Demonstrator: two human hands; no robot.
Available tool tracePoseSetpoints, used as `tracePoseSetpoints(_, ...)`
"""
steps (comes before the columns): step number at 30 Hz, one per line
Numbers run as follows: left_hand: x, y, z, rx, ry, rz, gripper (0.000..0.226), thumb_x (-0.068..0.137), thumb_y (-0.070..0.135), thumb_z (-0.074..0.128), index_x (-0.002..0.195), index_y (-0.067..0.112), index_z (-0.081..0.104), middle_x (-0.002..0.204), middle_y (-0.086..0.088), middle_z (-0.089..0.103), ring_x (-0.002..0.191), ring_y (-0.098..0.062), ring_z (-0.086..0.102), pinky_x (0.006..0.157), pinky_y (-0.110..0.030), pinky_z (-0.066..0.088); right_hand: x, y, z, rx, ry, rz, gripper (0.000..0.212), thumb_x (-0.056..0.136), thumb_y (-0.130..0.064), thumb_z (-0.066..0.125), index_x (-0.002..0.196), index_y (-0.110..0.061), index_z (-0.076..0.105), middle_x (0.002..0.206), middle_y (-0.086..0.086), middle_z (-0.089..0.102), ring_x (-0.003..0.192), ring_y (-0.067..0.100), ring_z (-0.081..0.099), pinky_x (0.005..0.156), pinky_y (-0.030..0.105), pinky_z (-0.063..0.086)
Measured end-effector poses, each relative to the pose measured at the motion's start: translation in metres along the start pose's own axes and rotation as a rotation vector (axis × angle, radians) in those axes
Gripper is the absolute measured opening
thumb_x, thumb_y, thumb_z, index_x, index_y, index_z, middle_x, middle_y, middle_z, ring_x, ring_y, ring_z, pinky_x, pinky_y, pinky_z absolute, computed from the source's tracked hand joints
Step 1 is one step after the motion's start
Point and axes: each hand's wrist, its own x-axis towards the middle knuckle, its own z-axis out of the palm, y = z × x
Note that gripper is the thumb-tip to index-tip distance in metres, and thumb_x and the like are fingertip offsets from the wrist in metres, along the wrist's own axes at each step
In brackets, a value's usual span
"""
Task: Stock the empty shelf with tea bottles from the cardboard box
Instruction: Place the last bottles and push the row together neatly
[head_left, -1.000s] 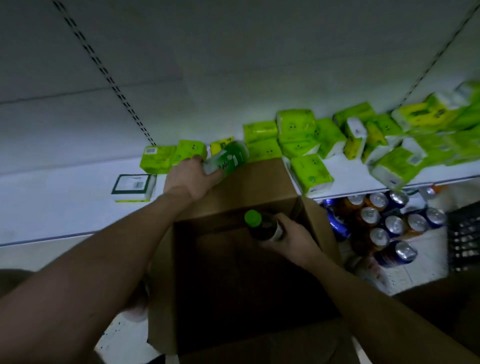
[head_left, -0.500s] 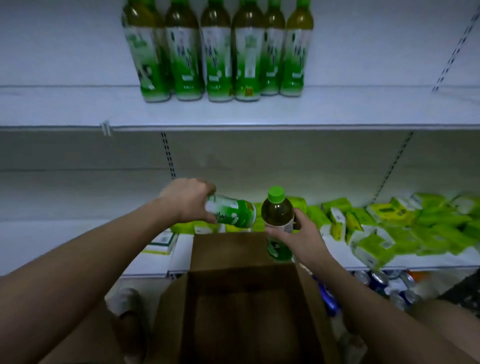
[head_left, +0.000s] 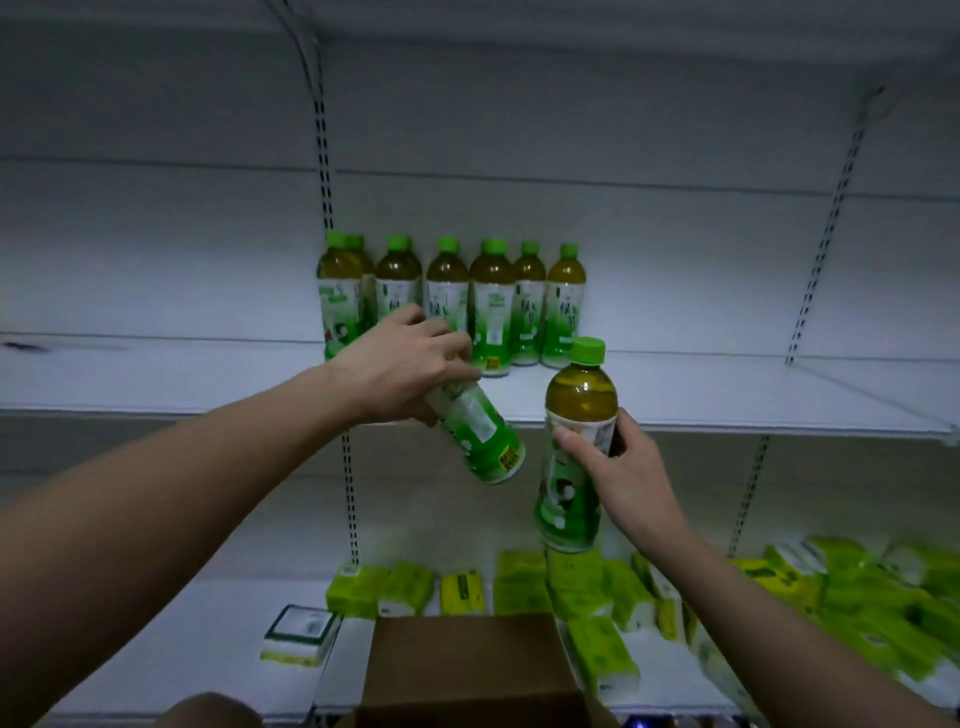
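My left hand (head_left: 402, 366) grips a tea bottle (head_left: 480, 436) by its top; the bottle tilts, its base pointing down and right, just at the front edge of the white shelf (head_left: 727, 395). My right hand (head_left: 626, 470) holds a second tea bottle (head_left: 576, 447) upright by its middle, green cap level with the shelf surface. Several tea bottles (head_left: 493, 306) with green caps stand in a row at the back of that shelf, behind my left hand. The cardboard box (head_left: 467, 665) shows at the bottom, its inside hidden.
The lower shelf (head_left: 208, 639) carries several green tissue packs (head_left: 597, 597) spreading to the right and a white-green box (head_left: 298, 634) on the left. Slotted uprights (head_left: 324, 171) run up the back wall. Bare shelf surface lies right and left of the bottle row.
Both hands have risen from above the box to shelf height with their bottles. The view has tipped upward, so the bottle row now sits mid-frame and the box has dropped to the bottom edge.
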Motion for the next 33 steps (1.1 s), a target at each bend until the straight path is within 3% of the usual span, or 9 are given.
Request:
tracePoseSetpoints(5,0.033,-0.032,-0.018,0.112,0.051,-0.031,0.066,0.070,0.044,0.075,0.131,0.039,0.050,0.127,0.005,0.054,0.122,-0.023,0.047,0.107,-0.048,0.027,0.041,-0.039,-0.003,-0.056,0.044,-0.045,0.041,0.071,-0.057,0.071,0.102,-0.031,0.066,0.096,-0.012,0.073,0.090,0.004,0.068,0.078,0.030,0.056)
tracePoseSetpoints(9,0.064,-0.043,-0.017,0.179,0.087,0.004,0.060,0.080,0.024,0.070,0.134,0.037,0.049,0.132,0.004,0.054,0.130,-0.024,0.042,0.117,-0.054,0.012,0.074,-0.055,-0.002,-0.079,0.058,-0.068,0.050,0.067,-0.063,0.068,0.106,-0.031,0.064,0.099,-0.011,0.072,0.094,0.007,0.068,0.084,0.038,0.058)
tracePoseSetpoints(14,0.096,-0.044,-0.007,0.221,0.029,0.070,0.064,0.080,0.019,0.071,0.136,0.037,0.047,0.141,0.003,0.048,0.138,-0.025,0.035,0.114,-0.054,-0.006,0.111,-0.061,0.003,-0.122,0.062,-0.048,0.060,0.065,-0.067,0.065,0.110,-0.027,0.062,0.104,-0.007,0.071,0.097,0.014,0.068,0.087,0.044,0.057)
tracePoseSetpoints(20,0.128,-0.040,0.018,0.186,-0.083,0.050,0.070,0.080,0.019,0.071,0.140,0.038,0.040,0.150,0.003,0.038,0.145,-0.027,0.021,0.116,-0.061,-0.001,0.149,-0.042,0.009,-0.136,0.066,0.027,0.048,0.078,-0.054,0.069,0.115,-0.025,0.059,0.109,-0.003,0.068,0.102,0.019,0.065,0.091,0.045,0.055)
tracePoseSetpoints(25,0.137,-0.044,0.040,0.110,-0.002,0.028,0.078,0.079,0.012,0.069,0.145,0.036,0.033,0.159,0.000,0.019,0.149,-0.027,0.000,0.113,-0.061,-0.007,0.165,-0.017,0.009,-0.042,0.094,0.070,0.038,0.083,-0.046,0.067,0.114,-0.025,0.060,0.107,-0.004,0.069,0.102,0.018,0.065,0.091,0.041,0.054)
tracePoseSetpoints(27,0.131,-0.035,0.052,0.004,0.087,-0.048,0.095,0.075,0.011,0.071,0.149,0.037,0.019,0.162,0.001,0.002,0.147,-0.024,-0.012,0.115,-0.061,-0.004,0.167,-0.011,0.009,-0.021,0.109,0.062,0.035,0.084,-0.046,0.066,0.113,-0.026,0.061,0.105,-0.006,0.069,0.099,0.014,0.065,0.086,0.035,0.054)
tracePoseSetpoints(29,0.120,-0.016,0.063,-0.271,0.265,-0.261,0.107,0.071,0.006,0.070,0.150,0.040,0.006,0.161,0.005,-0.006,0.147,-0.020,-0.013,0.117,-0.057,0.005,0.169,-0.008,0.010,-0.047,0.093,0.044,0.035,0.085,-0.047,0.064,0.114,-0.028,0.060,0.105,-0.009,0.068,0.097,0.009,0.064,0.082,0.031,0.052)
tracePoseSetpoints(31,0.110,0.008,0.071,-0.632,0.488,-0.577,0.105,0.070,0.001,0.064,0.147,0.044,0.006,0.159,0.007,0.003,0.147,-0.020,0.004,0.115,-0.051,0.024,0.169,-0.007,0.010,-0.050,0.078,0.039,0.035,0.086,-0.047,0.063,0.115,-0.029,0.060,0.103,-0.012,0.068,0.096,0.006,0.063,0.076,0.026,0.051)
tracePoseSetpoints(33,0.104,0.026,0.079,-0.961,0.588,-0.812,0.093,0.078,0.012,0.064,0.144,0.045,0.008,0.154,0.006,0.012,0.141,-0.022,0.023,0.108,-0.047,0.037,0.169,-0.008,0.007,-0.031,0.059,0.043,0.033,0.086,-0.046,0.063,0.115,-0.029,0.061,0.101,-0.016,0.068,0.095,0.003,0.064,0.069,0.020,0.048)
